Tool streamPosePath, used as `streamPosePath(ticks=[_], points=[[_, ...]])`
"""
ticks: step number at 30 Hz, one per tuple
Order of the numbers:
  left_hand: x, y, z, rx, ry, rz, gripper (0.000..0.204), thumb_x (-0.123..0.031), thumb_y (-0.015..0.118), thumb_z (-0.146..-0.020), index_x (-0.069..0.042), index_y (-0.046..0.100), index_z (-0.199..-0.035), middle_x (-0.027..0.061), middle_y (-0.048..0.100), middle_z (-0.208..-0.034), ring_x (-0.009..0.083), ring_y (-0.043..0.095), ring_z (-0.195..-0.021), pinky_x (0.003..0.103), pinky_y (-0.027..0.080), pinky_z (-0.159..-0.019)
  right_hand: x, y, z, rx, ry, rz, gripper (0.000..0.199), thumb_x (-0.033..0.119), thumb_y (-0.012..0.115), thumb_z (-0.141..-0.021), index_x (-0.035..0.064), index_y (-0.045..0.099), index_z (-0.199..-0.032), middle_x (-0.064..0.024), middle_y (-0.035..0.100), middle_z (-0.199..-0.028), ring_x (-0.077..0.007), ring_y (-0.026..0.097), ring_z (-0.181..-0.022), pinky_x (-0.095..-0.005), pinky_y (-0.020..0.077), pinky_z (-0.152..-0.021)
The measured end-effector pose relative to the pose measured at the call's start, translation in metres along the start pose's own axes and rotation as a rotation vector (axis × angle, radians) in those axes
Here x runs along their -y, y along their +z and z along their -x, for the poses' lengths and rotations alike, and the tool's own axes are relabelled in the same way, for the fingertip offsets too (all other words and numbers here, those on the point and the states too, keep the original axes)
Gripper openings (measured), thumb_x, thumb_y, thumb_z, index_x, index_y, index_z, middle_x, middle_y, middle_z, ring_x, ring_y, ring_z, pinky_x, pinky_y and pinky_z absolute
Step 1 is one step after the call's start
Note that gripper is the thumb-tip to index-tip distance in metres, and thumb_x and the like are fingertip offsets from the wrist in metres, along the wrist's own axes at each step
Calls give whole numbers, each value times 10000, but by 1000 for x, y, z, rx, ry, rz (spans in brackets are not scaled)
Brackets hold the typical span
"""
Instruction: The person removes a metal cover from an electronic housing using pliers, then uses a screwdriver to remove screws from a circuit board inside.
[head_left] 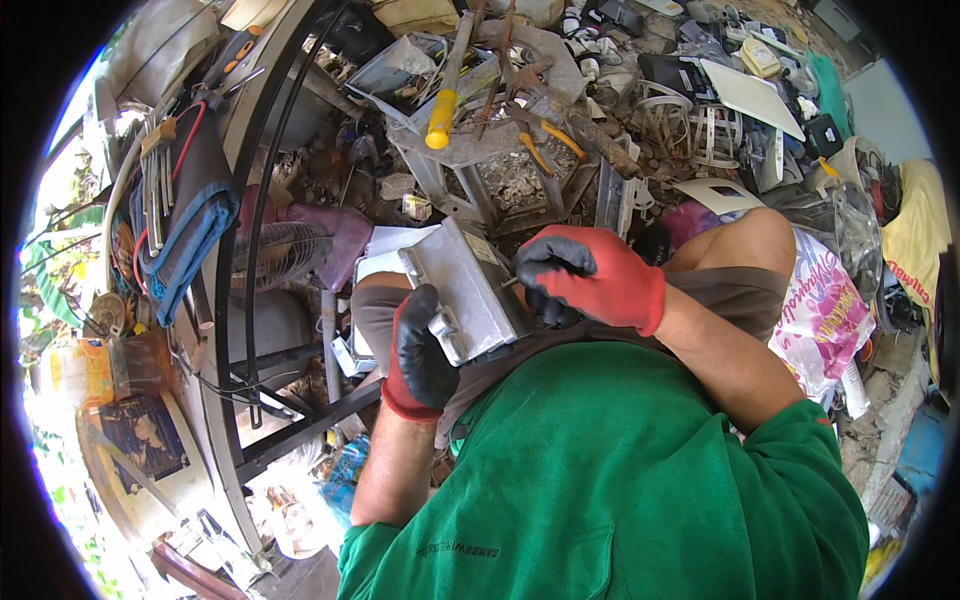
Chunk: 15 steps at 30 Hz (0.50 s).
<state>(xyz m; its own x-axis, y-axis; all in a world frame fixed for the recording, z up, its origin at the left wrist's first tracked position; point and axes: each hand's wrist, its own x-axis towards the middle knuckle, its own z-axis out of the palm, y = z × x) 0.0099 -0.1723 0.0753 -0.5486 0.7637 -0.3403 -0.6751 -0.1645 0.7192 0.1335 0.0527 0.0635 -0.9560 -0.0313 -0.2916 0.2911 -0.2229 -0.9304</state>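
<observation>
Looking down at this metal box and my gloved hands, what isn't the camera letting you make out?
All in the head view:
Metal box: underside turned away from the camera.
Thin rod: mostly hidden by the right hand.
Left hand: some fingers hidden behind the box.
Label: too small to read.

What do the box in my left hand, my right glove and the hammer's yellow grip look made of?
Box: probably cast metal, dull silver-grey; its thick raised lugs suggest that.
Right glove: matte red fabric, with a dark, perhaps rubber, coating on the fingers.
Yellow grip: likely plastic or rubber; the bright, even colour hints so.
</observation>
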Motion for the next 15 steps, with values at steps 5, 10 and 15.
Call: streamPosePath(ticks=[5, 10, 15], points=[[-2, 4, -2, -26, -46, 55, 600, -364, 665, -916, -4, 499, -1365, 150, 670, -1200, 284, 691, -1078, 450, 575, -950, -18, 3, -3, -82, -565, 29, 370, 50, 649, -931, 6, 533, -1279, -69, 631, -1162, -138, 642, -1018, -317, 542, -867], [2, -6, -2, -37, -21, 62, 624, -350, 667, -906, -8, 476, -1392, 157, 656, -1233, 294, 680, -1102, 459, 567, -958, -3, 0, 1, -10, -145, -111, 400, 35, 661, -916, 15, 529, -1293, -70, 639, -1155, -139, 648, -953, -323, 555, -816], [-3, 7, -2, -34, -24, 113, 642, -360, 664, -907, -13, 464, -1409, 162, 643, -1261, 301, 672, -1116, 460, 552, -977, -24, -6, -4, -97, -512, 2, 348, 94, 635, -950, 9, 537, -1272, -81, 649, -1101, -128, 654, -827, -313, 558, -726]])
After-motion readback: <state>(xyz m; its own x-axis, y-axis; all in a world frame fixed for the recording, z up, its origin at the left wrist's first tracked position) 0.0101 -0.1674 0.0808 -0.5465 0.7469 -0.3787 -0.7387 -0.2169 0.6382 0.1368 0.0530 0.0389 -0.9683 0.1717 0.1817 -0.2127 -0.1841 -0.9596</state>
